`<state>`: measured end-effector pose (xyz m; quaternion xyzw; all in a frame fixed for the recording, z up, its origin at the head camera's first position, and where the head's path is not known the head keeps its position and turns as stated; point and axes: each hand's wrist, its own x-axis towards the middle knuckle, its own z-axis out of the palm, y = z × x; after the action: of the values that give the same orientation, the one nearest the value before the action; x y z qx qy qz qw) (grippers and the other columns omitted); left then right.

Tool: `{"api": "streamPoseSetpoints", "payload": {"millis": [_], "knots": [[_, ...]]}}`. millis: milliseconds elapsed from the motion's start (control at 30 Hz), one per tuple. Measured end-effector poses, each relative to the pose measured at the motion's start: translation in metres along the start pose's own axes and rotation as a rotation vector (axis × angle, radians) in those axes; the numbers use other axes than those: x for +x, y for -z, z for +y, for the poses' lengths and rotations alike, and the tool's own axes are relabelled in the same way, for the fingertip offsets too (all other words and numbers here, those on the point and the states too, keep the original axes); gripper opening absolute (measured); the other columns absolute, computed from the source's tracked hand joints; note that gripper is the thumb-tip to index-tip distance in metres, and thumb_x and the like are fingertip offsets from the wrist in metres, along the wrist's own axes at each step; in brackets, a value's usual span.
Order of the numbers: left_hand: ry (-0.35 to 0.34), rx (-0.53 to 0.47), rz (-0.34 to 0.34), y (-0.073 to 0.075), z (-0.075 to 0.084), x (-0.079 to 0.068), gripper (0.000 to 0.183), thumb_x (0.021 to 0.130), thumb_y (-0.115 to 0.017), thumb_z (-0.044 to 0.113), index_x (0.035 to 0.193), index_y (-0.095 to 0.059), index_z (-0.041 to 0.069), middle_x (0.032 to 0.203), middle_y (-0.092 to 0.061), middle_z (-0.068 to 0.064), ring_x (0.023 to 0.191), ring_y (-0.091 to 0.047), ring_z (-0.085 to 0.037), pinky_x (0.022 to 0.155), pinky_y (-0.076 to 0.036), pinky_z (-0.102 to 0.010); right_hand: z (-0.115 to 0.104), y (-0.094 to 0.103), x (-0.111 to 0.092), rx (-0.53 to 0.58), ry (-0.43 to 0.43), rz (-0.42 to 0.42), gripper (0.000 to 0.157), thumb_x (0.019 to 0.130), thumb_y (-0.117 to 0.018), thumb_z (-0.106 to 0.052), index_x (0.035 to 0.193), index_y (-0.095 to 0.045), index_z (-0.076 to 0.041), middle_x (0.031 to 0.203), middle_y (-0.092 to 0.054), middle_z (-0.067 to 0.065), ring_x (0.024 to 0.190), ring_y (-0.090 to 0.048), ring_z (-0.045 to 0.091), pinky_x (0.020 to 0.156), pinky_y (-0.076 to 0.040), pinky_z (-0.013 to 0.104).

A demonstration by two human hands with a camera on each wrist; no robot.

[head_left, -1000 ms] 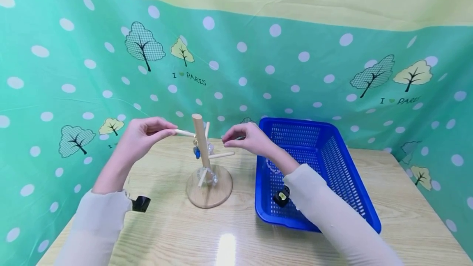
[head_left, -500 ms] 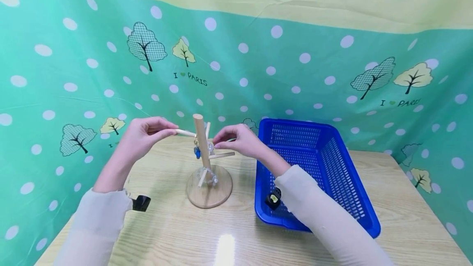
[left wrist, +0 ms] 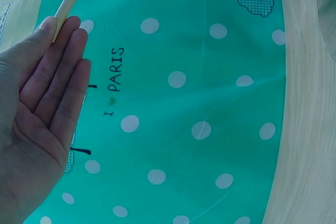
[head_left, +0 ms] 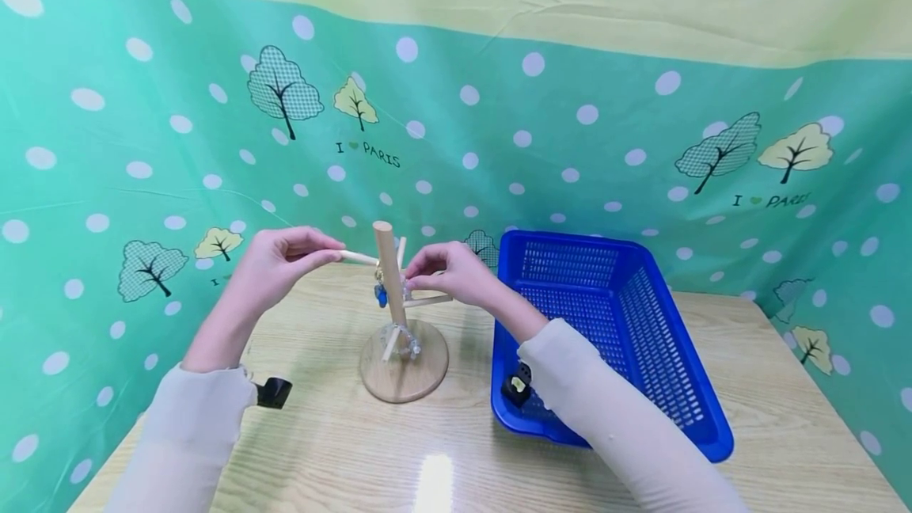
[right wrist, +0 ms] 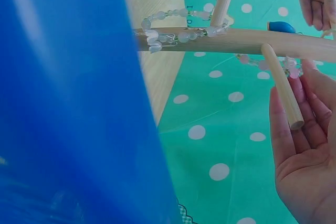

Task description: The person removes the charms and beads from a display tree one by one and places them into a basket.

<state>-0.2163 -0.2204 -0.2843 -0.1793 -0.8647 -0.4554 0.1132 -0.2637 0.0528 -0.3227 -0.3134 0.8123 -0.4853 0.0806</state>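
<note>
A wooden jewelry stand (head_left: 389, 271) stands upright on its round base (head_left: 406, 378), with several pegs sticking out. My left hand (head_left: 278, 266) pinches the tip of its left peg (head_left: 359, 257) between thumb and fingers. A blue charm (head_left: 382, 297) hangs close to the post on that side. Behind the post, my right hand (head_left: 459, 271) pinches a pink and clear beaded bracelet (right wrist: 262, 65) with thumb and fingertips; the post hides part of it. Another beaded bracelet (right wrist: 184, 36), with pale and clear beads, hangs on the low front peg (head_left: 391, 344).
A blue plastic basket (head_left: 502, 315) sits right of the stand, beneath my right forearm. Small black cameras are strapped at both wrists. The wooden table (head_left: 328, 434) ends at a green dotted curtain (head_left: 591, 157).
My right hand has moved left, from beside the stand to the bracelet behind the post. My left hand keeps its pinch on the peg, nearly still.
</note>
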Motion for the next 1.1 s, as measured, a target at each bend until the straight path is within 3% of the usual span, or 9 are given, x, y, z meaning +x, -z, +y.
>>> {"api": "streamPoseSetpoints", "payload": {"millis": [333,700,1100], "knots": [[-0.012,-0.021,0.008,0.001,-0.002,-0.001,0.016,0.092,-0.072,0.012,0.104,-0.075,0.002,0.084,-0.070,0.026,0.078,-0.068,0.005,0.068,-0.053,-0.014,-0.004,-0.002,0.004,-0.023,-0.029,0.001,0.012,0.089,-0.076,-0.012,0.096,-0.073,-0.003,0.095,-0.074,0.010,0.077,-0.063,0.006,0.069,-0.051,0.017],[-0.014,-0.016,0.002,0.001,-0.004,0.000,0.017,0.093,-0.072,0.015,0.103,-0.075,0.002,0.084,-0.071,0.025,0.077,-0.069,0.004,0.067,-0.053,-0.015,-0.006,0.002,0.007,-0.050,-0.034,0.009,0.009,0.089,-0.075,-0.011,0.094,-0.073,-0.004,0.093,-0.074,0.009,0.077,-0.064,0.006,0.070,-0.053,0.017],[-0.011,-0.028,-0.001,0.001,-0.004,0.001,0.018,0.093,-0.072,0.015,0.104,-0.075,0.001,0.085,-0.071,0.025,0.078,-0.069,0.004,0.068,-0.053,-0.014,-0.007,0.005,0.013,-0.091,0.000,0.041,0.007,0.088,-0.076,-0.011,0.093,-0.074,-0.006,0.091,-0.071,0.006,0.077,-0.061,0.009,0.068,-0.050,0.017]]}}
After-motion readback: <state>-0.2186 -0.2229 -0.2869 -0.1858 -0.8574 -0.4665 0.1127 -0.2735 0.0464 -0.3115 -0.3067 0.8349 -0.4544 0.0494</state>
